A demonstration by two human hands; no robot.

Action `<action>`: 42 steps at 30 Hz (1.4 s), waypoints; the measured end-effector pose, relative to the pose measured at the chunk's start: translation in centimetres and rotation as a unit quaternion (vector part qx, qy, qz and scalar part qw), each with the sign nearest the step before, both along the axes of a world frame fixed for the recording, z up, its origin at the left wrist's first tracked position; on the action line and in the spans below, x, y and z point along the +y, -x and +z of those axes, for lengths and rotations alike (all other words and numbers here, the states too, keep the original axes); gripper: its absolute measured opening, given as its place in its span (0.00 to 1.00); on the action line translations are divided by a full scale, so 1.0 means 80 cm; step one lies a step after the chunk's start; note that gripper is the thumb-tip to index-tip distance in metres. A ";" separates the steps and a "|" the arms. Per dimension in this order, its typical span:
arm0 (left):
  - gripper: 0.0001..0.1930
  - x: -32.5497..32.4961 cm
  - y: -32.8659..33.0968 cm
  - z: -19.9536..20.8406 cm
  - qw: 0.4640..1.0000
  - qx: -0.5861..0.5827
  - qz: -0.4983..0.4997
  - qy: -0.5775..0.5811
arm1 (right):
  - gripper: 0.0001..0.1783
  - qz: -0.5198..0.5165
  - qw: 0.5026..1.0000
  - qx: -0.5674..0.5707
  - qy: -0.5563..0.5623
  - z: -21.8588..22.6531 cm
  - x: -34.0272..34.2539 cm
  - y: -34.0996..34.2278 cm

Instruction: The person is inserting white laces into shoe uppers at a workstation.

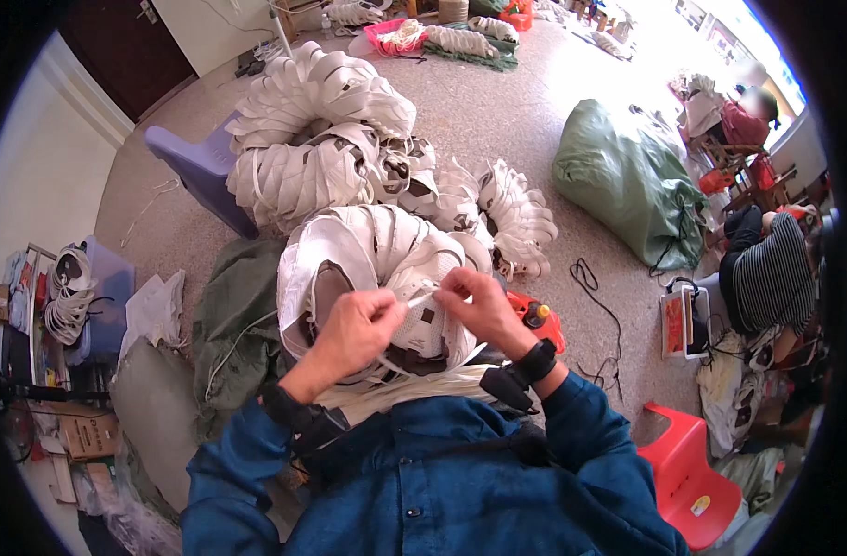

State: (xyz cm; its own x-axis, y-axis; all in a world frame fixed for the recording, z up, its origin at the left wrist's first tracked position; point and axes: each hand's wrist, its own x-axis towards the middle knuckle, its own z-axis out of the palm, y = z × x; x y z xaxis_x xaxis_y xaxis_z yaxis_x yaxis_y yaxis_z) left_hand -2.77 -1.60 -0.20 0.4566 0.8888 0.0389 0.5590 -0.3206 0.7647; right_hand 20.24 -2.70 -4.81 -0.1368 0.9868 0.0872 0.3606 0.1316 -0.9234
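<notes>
In front of my body lies a ring-shaped bundle of white shoe uppers [349,236], nested one in another. At its near side, a white shoe upper [423,324] with dark patches faces me. My left hand [354,329] is closed in a pinch at the left of this upper. Opposite it, my right hand [483,301] pinches too. A short stretch of thin white shoelace [419,298] runs between the fingertips, over the upper. The fingers hide its ends. Below the bundle, a hank of cream laces [395,398] lies across my lap.
More bundles of uppers [326,93] are piled on a purple chair [196,157]. A red container with a yellow cap [539,320] stands by my right hand. Farther right are a stuffed green sack [618,181], a red stool [687,477] and a person in a striped top [771,278].
</notes>
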 end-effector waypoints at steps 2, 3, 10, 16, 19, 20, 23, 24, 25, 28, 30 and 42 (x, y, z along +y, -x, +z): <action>0.11 0.020 0.003 -0.004 0.992 -0.062 0.064 0.087 | 0.10 0.000 0.997 0.052 0.056 -0.014 0.005 -0.017; 0.11 0.024 0.007 -0.009 0.992 -0.061 0.062 0.088 | 0.10 -0.002 0.994 0.063 0.089 -0.017 0.004 -0.023; 0.12 0.035 0.014 -0.052 0.996 0.043 0.048 0.054 | 0.09 0.003 0.994 0.031 0.105 -0.041 -0.041 -0.038; 0.08 0.029 0.018 -0.003 0.995 0.090 0.037 -0.005 | 0.09 0.028 0.994 -0.005 0.110 -0.005 -0.086 -0.062; 0.08 0.015 -0.004 0.003 0.968 0.076 0.001 -0.239 | 0.07 0.026 0.998 -0.057 0.007 0.004 -0.107 -0.060; 0.11 0.009 -0.013 -0.001 0.969 0.063 -0.036 -0.238 | 0.08 0.044 0.997 -0.059 -0.019 0.002 -0.112 -0.060; 0.11 0.003 -0.047 -0.004 0.953 0.054 -0.111 -0.276 | 0.10 0.030 0.997 0.016 -0.076 0.014 -0.121 -0.052; 0.11 0.003 -0.054 -0.013 0.946 0.069 -0.121 -0.294 | 0.11 0.034 0.997 0.049 -0.051 0.018 -0.123 -0.057; 0.11 0.006 -0.057 -0.021 0.945 0.068 -0.122 -0.295 | 0.11 0.033 0.997 0.049 -0.052 0.027 -0.123 -0.063; 0.11 0.013 -0.058 -0.040 0.941 0.123 -0.122 -0.291 | 0.16 0.022 0.934 0.347 0.084 0.047 -0.128 -0.079; 0.10 0.017 -0.058 -0.045 0.965 0.070 -0.101 -0.233 | 0.18 0.039 0.898 0.432 0.077 0.050 -0.134 -0.096; 0.06 0.019 -0.079 -0.084 0.982 0.052 0.056 -0.175 | 0.20 -0.051 0.660 0.749 -0.008 0.006 -0.193 -0.247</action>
